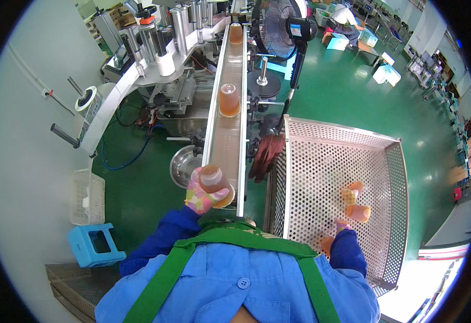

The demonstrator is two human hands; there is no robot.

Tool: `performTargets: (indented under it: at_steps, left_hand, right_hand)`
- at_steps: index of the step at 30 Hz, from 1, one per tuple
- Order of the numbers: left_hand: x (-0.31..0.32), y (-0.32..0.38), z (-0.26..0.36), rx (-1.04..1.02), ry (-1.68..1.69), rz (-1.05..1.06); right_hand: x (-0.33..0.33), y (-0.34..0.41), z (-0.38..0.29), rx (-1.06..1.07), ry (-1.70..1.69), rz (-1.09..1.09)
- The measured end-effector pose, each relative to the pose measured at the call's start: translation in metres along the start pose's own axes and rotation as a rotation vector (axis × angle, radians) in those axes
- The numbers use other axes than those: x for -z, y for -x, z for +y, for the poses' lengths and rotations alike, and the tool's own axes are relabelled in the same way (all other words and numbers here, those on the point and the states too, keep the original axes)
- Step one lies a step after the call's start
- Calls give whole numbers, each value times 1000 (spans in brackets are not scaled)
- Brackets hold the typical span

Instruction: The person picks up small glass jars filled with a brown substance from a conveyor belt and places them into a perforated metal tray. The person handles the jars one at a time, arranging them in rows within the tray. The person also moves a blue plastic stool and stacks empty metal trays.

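Observation:
My left hand [205, 194], in a patterned glove, is closed around an inverted plastic cup with amber-brown filling [213, 179]. This cup is at the near end of a narrow conveyor belt [225, 145]. Farther along the belt stand a second inverted cup [230, 100] and a third [236, 34]. My right hand [343, 225] reaches into a perforated metal basket [320, 161], just short of a cup lying on its side [356, 212]. Its fingers are largely hidden. Beyond lies another cup [356, 186] by a yellowish grid-patterned piece [349, 196]. One more cup [326, 244] is partly covered by my sleeve.
A labelling machine with a label web [114, 101] flanks the belt's left side. On its right are a black fan [276, 32] and a dark red cloth [267, 155]. A metal bowl [183, 165], white crate [88, 198] and blue stool [94, 246] sit left. A person [343, 20] works far off.

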State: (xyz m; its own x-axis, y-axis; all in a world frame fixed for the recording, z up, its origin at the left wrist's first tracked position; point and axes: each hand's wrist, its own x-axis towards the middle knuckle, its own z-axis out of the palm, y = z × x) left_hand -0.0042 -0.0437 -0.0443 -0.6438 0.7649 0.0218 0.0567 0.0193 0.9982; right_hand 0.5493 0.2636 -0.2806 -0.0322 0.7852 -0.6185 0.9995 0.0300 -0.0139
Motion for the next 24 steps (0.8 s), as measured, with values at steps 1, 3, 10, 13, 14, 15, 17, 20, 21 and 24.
performTargets:
  at_steps: [1, 3, 10, 13, 14, 15, 17, 20, 21, 24]
  left_hand:
    - [0, -1, -3, -16, -50, -1]
    - [-1, 1, 3, -14, -205, -26]
    - [2, 7, -17, -64, -373, -10]
    - [4, 6, -18, -112, -513, 14]
    - [5, 7, -17, -117, -559, 25]
    - [4, 6, -17, -130, -588, 13]
    - [1, 2, -17, -156, -654, -15]
    - [1, 5, 19, 15, -675, -136]
    - [3, 4, 19, -1, -681, -154]
    - [0, -1, 8, -160, -720, -129]
  right_hand:
    - [-23, -1, -4, -12, -157, -75]
    - [-55, 30, -46, -126, -577, -33]
    - [13, 161, -109, -24, 95, 67]
    - [15, 175, -91, -46, 226, -92]
    - [18, 183, -94, 64, 229, -76]
    - [-3, 167, -73, 119, 285, -64]
    - [-67, 119, -20, 232, 390, -45]
    - [19, 179, -82, 230, 436, -74]
    - [36, 194, -96, 143, 398, -105]
    - [4, 150, -57, 510, 563, 253]
